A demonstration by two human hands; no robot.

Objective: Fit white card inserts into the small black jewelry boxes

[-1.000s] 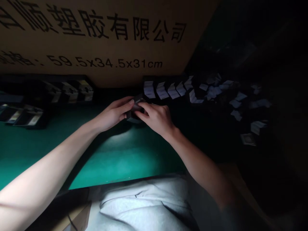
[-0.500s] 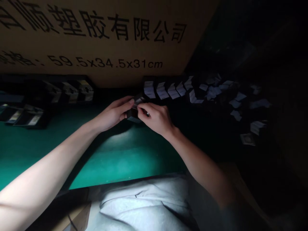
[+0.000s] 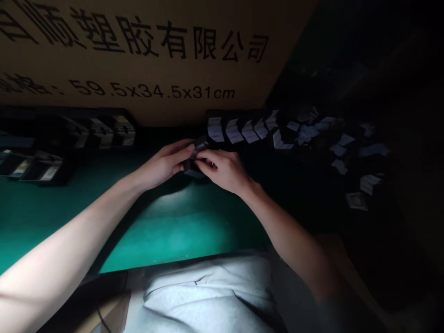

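1. Green table crosses the middle of the frame, brightly lit near its front edge at lower centre and sinking into deep shadow toward the right.
2. Behind it, a brown carton fills the upper left and upper centre, printed with large dark characters and, below them, "59.5x34.5x31cm".
3. At the centre of the frame, just below the carton, is a small dark box, tilted and held between the two hands; its details are lost in the gloom.
4. Left hand comes in from the lower left, partly closed around the left side of the box, with the thumb lying on top.
5. Right hand comes in from the lower right, its fingers curled, with thumb and forefinger drawn nearly together at the box; whether they pinch it or some small part cannot be told.
6. At left, below the carton, dark cases with pale insides stand in two groups.
7. Right of centre, folded papers stand in a row; beyond them, slips lie scattered in the shadow.
8. Pale grey cloth lies creased at bottom centre, over the person's lap.
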